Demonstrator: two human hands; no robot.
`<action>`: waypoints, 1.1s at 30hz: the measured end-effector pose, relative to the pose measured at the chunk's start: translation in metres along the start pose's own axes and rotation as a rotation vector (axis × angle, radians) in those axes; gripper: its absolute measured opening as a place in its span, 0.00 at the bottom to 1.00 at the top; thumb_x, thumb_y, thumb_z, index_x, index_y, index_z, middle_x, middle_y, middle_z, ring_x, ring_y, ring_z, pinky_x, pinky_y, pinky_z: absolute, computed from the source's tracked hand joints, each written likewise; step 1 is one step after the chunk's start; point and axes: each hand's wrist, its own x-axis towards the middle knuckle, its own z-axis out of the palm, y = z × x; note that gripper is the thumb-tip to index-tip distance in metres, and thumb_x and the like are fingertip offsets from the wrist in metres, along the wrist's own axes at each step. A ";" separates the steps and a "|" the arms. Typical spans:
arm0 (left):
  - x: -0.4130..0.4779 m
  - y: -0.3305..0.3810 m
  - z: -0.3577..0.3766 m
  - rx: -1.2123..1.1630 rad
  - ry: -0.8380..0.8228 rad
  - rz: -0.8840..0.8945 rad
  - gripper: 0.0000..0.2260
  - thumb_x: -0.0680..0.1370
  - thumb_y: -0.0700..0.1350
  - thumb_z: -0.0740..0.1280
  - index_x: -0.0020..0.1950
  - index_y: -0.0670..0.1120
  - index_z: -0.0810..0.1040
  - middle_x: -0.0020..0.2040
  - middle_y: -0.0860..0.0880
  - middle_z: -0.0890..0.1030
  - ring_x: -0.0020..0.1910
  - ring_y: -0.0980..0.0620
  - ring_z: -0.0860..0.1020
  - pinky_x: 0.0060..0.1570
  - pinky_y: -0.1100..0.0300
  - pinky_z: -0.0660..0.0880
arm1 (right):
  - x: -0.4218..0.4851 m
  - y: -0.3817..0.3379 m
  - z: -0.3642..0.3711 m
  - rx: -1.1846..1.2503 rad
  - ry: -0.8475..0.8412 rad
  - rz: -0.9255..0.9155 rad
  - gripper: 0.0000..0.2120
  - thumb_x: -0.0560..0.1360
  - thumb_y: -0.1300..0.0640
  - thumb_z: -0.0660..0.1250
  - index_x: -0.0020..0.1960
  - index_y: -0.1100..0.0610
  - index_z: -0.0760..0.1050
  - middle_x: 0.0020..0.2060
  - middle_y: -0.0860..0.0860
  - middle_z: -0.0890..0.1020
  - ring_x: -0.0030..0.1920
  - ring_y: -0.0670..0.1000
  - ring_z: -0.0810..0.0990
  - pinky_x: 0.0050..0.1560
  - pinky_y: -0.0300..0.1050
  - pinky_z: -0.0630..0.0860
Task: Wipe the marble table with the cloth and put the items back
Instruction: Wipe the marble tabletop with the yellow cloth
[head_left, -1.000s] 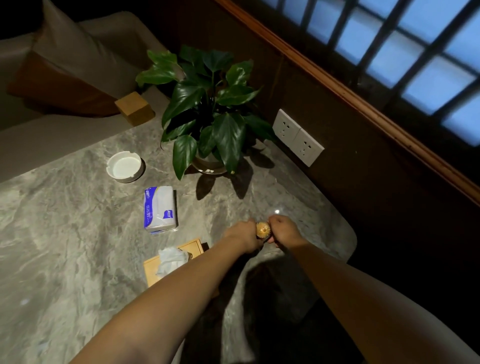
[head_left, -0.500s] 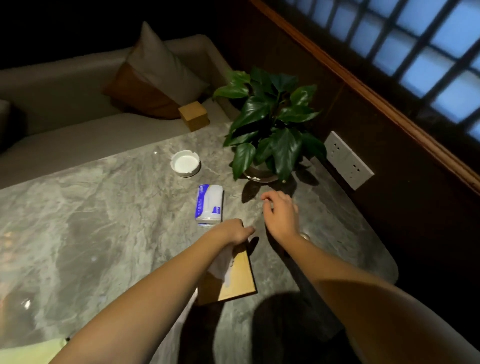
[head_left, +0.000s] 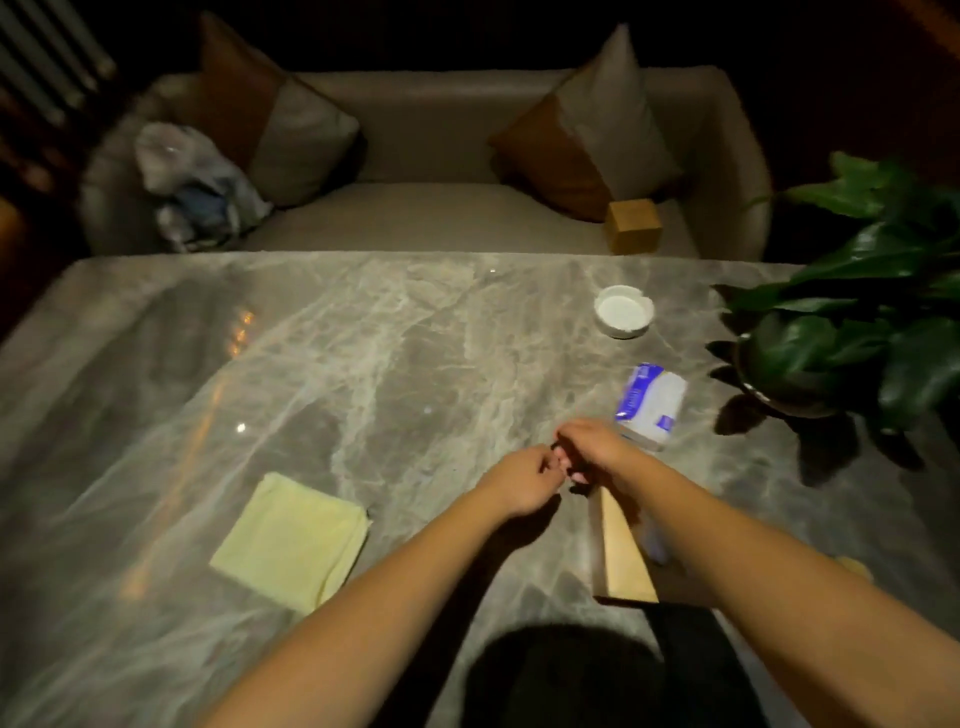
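Observation:
A folded yellow cloth (head_left: 291, 540) lies flat on the grey marble table (head_left: 363, 338), left of my arms. My left hand (head_left: 524, 480) and my right hand (head_left: 592, 449) meet above the table with curled fingers touching each other. The blur hides whether they pinch anything. A wooden tissue box (head_left: 621, 551) sits partly under my right forearm. Just beyond my right hand lies a blue-and-white tissue pack (head_left: 652, 405). Farther back stands a white ashtray (head_left: 623, 310).
A potted plant (head_left: 831, 338) with broad leaves fills the table's right side. Behind the table is a beige sofa (head_left: 441, 218) with two cushions, a plastic bag (head_left: 192, 182) and a wooden block (head_left: 632, 226). A dark shadow covers the near edge.
The view has swung left, bringing the yellow cloth and sofa into sight. My hands, apart half a second ago, have come together left of the wooden box.

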 end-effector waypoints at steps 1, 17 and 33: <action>-0.005 -0.015 -0.006 -0.018 0.032 -0.017 0.11 0.78 0.47 0.61 0.55 0.44 0.76 0.54 0.43 0.80 0.54 0.44 0.77 0.53 0.55 0.72 | 0.000 -0.001 0.003 0.039 -0.063 0.092 0.10 0.79 0.58 0.56 0.41 0.55 0.71 0.32 0.53 0.72 0.30 0.49 0.69 0.28 0.34 0.67; -0.093 -0.221 -0.081 0.097 0.579 0.088 0.14 0.77 0.43 0.61 0.62 0.47 0.73 0.58 0.50 0.77 0.57 0.50 0.75 0.57 0.58 0.69 | 0.012 -0.005 0.190 -0.403 -0.034 -0.311 0.08 0.78 0.61 0.61 0.44 0.54 0.78 0.38 0.50 0.81 0.39 0.49 0.78 0.41 0.36 0.74; -0.125 -0.384 -0.162 0.200 0.806 -0.273 0.21 0.71 0.47 0.62 0.65 0.49 0.74 0.71 0.49 0.70 0.73 0.52 0.63 0.71 0.44 0.48 | -0.016 0.029 0.359 -1.245 -0.234 -0.841 0.42 0.70 0.30 0.61 0.77 0.47 0.52 0.75 0.57 0.59 0.77 0.58 0.54 0.75 0.59 0.40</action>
